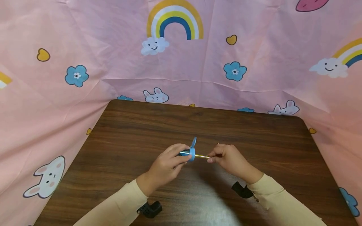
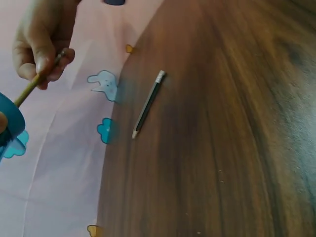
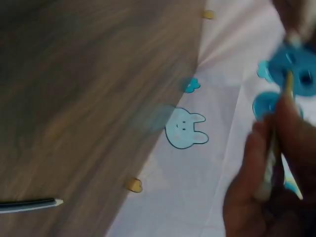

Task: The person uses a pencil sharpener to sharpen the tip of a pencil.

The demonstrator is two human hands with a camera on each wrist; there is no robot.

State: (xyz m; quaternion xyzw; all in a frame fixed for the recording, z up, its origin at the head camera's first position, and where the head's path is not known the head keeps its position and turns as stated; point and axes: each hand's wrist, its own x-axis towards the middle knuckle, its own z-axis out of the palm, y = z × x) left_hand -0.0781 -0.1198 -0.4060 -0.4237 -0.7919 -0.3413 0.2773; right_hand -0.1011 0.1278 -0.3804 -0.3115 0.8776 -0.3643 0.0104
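Observation:
My left hand (image 1: pixel 167 161) grips a blue pencil sharpener (image 1: pixel 192 153) with a cylindrical body, its flip lid (image 1: pixel 194 142) standing up. In the right wrist view the sharpener's face (image 3: pixel 277 61) shows more than one hole, though blurred. A yellowish pencil (image 1: pixel 201 156) runs from a hole in that face to my right hand (image 1: pixel 233 160), whose thumb and fingers pinch it near its outer end. The pencil's inner tip is hidden inside the sharpener. Both hands are held over the table, facing each other.
A dark wooden table (image 1: pixel 135 125) lies below. On it is a second, dark pencil (image 2: pixel 148 104) with a whitish end, seen only in the wrist views. Black wrist-worn devices (image 1: pixel 151 209) hang below both sleeves. Pink patterned cloth (image 1: pixel 121 47) surrounds the table's back and sides.

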